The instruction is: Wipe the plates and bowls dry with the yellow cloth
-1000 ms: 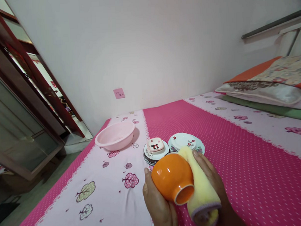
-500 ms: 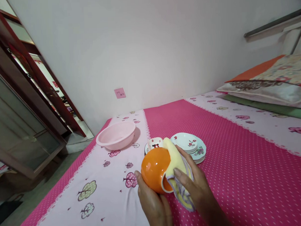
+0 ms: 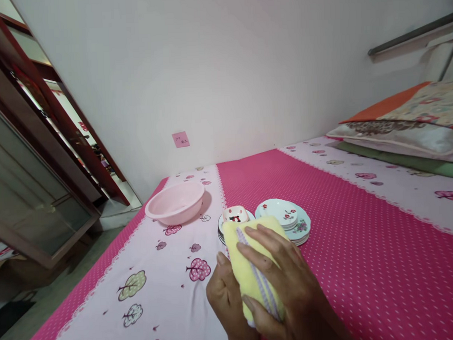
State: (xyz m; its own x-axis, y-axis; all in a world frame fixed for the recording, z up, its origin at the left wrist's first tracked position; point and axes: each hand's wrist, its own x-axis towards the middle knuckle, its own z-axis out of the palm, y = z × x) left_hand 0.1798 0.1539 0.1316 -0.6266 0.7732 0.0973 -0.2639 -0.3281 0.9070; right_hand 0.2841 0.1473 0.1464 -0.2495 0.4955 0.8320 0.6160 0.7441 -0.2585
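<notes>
Now, above the polka-dot bedspread (image 3: 374, 264), nearer than the floral plates (image 3: 274, 209), the right hand (image 3: 287, 272) is gripping a yellow towel (image 3: 247, 278)!
Its fingers are lying slightly parted across the front; the left hand (image 3: 224, 294) is curling by the edge, holding what, I can't tell. Presumably light, soft and unslippery, the towel is inviting a broad hold across its lavender trim (image 3: 260, 285).

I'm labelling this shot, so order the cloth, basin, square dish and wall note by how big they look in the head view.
1. Cloth and basin: unsure, since the right hand covers part of the nearer cloth.
2. Square dish
3. Wall note
</notes>
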